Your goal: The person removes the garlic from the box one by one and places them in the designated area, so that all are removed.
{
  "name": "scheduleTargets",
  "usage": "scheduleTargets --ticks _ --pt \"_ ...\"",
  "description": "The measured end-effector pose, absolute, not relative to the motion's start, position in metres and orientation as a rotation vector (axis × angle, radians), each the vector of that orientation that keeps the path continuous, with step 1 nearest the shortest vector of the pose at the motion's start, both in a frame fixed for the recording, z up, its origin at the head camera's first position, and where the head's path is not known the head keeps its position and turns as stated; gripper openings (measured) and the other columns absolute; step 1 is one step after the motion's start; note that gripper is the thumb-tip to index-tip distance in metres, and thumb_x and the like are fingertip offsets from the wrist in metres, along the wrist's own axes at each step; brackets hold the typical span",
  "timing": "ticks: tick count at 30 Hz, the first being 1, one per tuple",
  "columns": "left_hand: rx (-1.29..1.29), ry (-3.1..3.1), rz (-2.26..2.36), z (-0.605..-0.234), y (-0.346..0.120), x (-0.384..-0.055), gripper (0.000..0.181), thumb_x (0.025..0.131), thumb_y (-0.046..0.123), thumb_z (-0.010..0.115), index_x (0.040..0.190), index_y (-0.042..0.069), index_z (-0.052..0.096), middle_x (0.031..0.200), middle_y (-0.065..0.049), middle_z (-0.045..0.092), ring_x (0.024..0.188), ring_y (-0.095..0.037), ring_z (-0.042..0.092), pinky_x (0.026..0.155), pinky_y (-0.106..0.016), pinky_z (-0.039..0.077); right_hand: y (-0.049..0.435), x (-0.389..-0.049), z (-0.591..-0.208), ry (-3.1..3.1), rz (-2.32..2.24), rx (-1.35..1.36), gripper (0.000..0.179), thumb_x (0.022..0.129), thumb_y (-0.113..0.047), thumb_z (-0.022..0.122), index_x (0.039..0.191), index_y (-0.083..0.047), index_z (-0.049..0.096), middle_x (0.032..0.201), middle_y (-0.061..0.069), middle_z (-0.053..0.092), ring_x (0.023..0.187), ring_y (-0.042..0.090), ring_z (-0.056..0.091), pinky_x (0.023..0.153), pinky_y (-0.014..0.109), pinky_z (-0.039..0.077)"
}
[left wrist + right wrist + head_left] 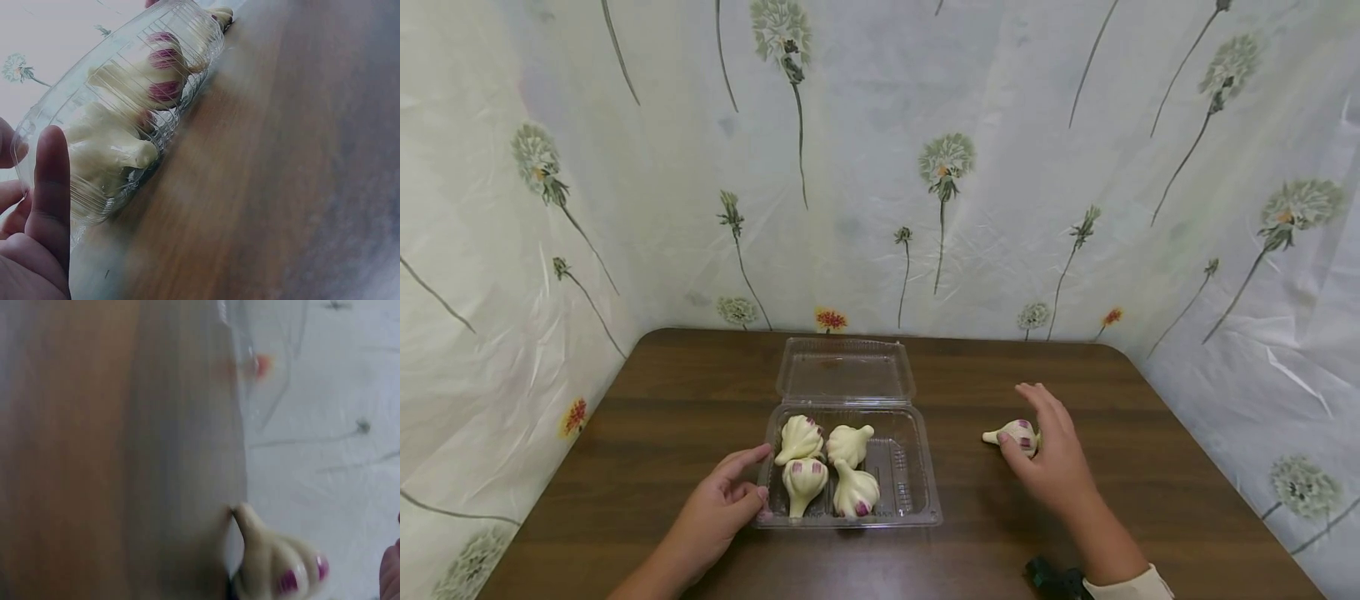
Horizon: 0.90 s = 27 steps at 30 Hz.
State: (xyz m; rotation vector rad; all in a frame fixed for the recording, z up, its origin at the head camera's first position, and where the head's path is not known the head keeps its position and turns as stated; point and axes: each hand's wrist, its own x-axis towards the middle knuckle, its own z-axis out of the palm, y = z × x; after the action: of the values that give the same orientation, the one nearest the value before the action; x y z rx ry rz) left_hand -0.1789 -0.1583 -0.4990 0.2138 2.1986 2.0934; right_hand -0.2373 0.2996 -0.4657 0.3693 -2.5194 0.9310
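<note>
A clear plastic clamshell container (902, 467) rests on the table with its lid (846, 371) tipped back. Several cream garlic bulbs (806, 477) with purple patches lie in its left and middle part. My left hand (718, 508) holds the container's left edge, thumb (51, 187) on the near side and fingers beyond the wall. To the right of the container, one more garlic bulb (1021, 435) lies on the wood, its stem pointing left. My right hand (1054, 458) is over this bulb, thumb across its near side and fingers extended, raised behind it.
The brown wooden table (700, 392) backs onto a pale curtain (850, 167) printed with dandelions, which also runs along both sides. A dark strap (1056, 577) is by the right wrist, near a light sleeve (1131, 585).
</note>
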Motion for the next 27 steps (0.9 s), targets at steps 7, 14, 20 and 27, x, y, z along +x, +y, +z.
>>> scheduleTargets --ticks 7,14,20,27 --pt "0.253 2.209 2.099 -0.502 -0.158 -0.178 0.059 0.097 -0.005 0.067 0.152 -0.004 0.048 0.153 -0.02 0.043 0.079 -0.008 0.064 0.069 -0.022 0.058 0.28 -0.236 -0.472 -2.551 0.888 0.513 0.07 0.095 -0.017 0.076 0.156 -0.01 0.043 0.16 0.02 0.04 0.15 0.048 0.03 0.105 0.074 0.039" --pt "0.249 2.211 2.111 -0.502 -0.158 -0.179 0.058 0.097 -0.006 0.066 0.152 -0.003 0.048 0.152 -0.019 0.043 0.08 -0.008 0.065 0.069 -0.022 0.058 0.262 -0.234 -0.468 -2.571 0.849 0.606 0.071 0.095 -0.021 0.076 0.157 -0.014 0.042 0.156 0.016 0.045 0.144 0.04 0.042 0.107 0.067 0.042" --pt "0.233 2.21 2.107 -0.501 -0.158 -0.179 0.058 0.097 -0.005 0.067 0.152 -0.002 0.049 0.153 -0.018 0.043 0.081 -0.009 0.065 0.069 -0.022 0.058 0.248 -0.231 -0.465 -2.554 0.896 0.679 0.072 0.095 -0.02 0.077 0.157 -0.018 0.042 0.155 0.009 0.047 0.14 0.032 0.049 0.102 0.058 0.052" --pt "0.251 2.209 2.113 -0.5 -0.158 -0.179 0.057 0.097 -0.006 0.066 0.152 -0.004 0.048 0.152 -0.02 0.044 0.08 -0.009 0.065 0.069 -0.022 0.059 0.237 -0.232 -0.459 -2.549 1.058 0.744 0.067 0.097 -0.018 0.076 0.155 -0.013 0.044 0.15 0.009 0.053 0.14 0.031 0.053 0.114 0.036 0.049"
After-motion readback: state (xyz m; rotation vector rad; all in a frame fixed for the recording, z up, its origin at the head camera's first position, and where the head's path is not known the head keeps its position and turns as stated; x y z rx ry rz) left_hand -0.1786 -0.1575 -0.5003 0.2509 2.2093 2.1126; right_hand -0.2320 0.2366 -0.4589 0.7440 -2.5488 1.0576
